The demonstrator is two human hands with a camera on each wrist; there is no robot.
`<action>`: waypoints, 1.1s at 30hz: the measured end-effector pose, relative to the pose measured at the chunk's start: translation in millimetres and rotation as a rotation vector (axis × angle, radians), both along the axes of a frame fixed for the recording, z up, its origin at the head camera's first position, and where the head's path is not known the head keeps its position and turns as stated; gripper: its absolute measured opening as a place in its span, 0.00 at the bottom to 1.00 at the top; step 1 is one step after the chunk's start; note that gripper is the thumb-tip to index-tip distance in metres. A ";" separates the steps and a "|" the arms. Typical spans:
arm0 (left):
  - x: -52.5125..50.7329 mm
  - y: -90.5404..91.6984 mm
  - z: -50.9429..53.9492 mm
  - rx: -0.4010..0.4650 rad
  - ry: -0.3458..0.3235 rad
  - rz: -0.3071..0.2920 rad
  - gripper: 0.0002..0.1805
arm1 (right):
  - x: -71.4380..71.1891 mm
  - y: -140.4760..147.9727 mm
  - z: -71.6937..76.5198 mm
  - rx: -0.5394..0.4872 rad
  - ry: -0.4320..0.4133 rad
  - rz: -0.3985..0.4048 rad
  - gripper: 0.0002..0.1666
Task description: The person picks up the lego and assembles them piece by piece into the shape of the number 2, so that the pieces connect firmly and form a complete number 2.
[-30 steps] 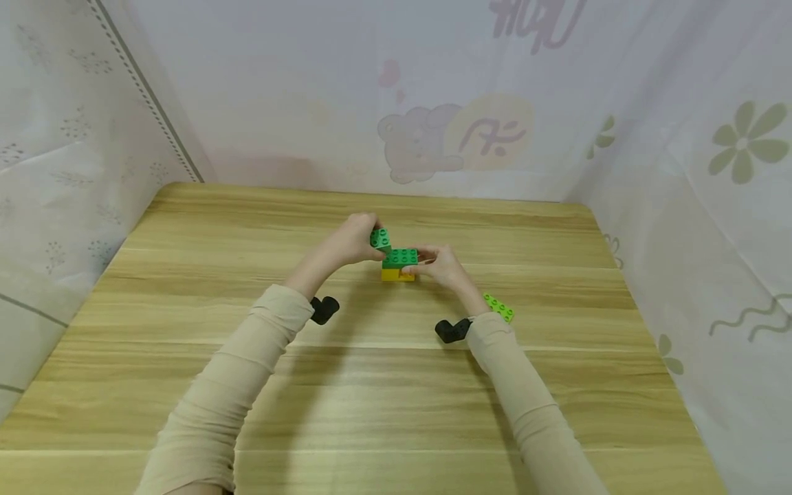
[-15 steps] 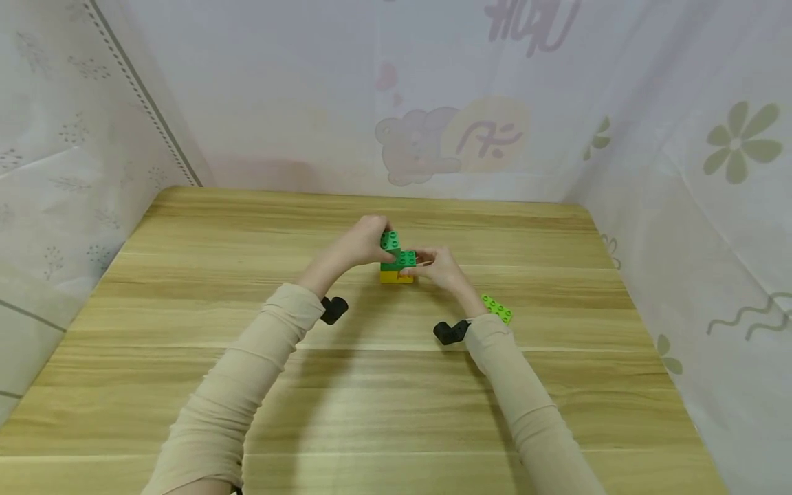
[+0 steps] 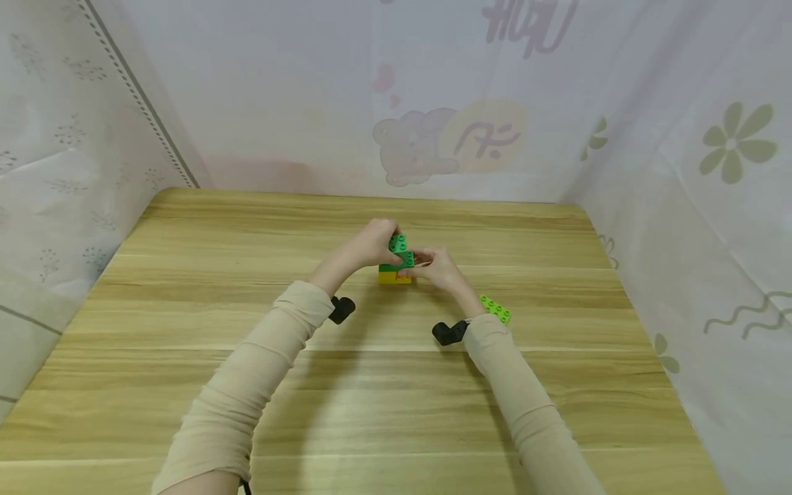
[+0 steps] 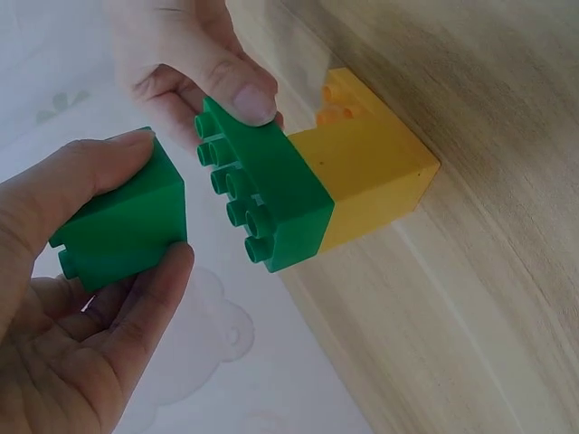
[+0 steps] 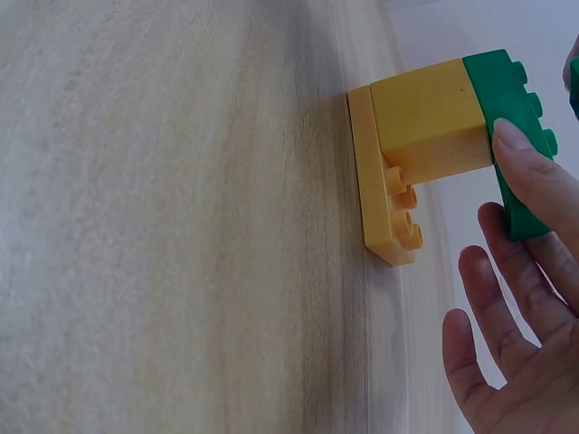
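My left hand point(image 3: 371, 245) pinches a small tall green toy building brick point(image 4: 131, 212) between thumb and fingers. In the left wrist view a gap separates it from the studs of a longer green brick point(image 4: 288, 194). That longer brick sits on a yellow block point(image 5: 430, 113), which stands at one end of a flat orange-yellow brick point(image 5: 369, 181) on the table. My right hand point(image 3: 438, 267) grips the overhanging end of the long green brick, thumb on its side. The right wrist view shows the other fingers spread below.
A lime-green studded brick point(image 3: 497, 311) lies on the wooden table point(image 3: 346, 440) beside my right wrist. Black wrist-camera mounts point(image 3: 450, 333) jut inward from both wrists. A patterned white cloth point(image 3: 278, 103) hangs behind the table and at its sides.
My left hand has moved right with the small green brick, from the left of the long green brick to over it. My right hand keeps its grip in nearly the same place.
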State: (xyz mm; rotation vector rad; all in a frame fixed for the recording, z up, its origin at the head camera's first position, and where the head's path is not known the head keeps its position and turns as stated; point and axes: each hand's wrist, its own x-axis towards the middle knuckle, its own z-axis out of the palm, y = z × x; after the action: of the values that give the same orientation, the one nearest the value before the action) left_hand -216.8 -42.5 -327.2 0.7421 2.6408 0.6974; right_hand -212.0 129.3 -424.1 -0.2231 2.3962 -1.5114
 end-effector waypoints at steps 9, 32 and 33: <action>-3.6 4.4 -5.5 -0.012 0.000 -0.024 0.23 | -1.1 -0.8 -0.2 0.005 0.017 0.026 0.27; -7.6 -4.8 -28.6 0.240 -0.065 -0.014 0.28 | 6.2 -2.2 8.8 -0.009 0.032 0.037 0.26; -7.3 -5.3 -29.9 0.266 -0.091 0.011 0.29 | 8.0 -2.7 12.9 -0.010 0.023 0.038 0.26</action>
State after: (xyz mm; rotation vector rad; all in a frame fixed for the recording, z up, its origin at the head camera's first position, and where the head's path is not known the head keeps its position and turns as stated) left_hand -224.1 -47.8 -357.1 0.7449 2.4996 1.0736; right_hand -203.9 126.6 -411.2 -0.2879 2.3891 -1.5124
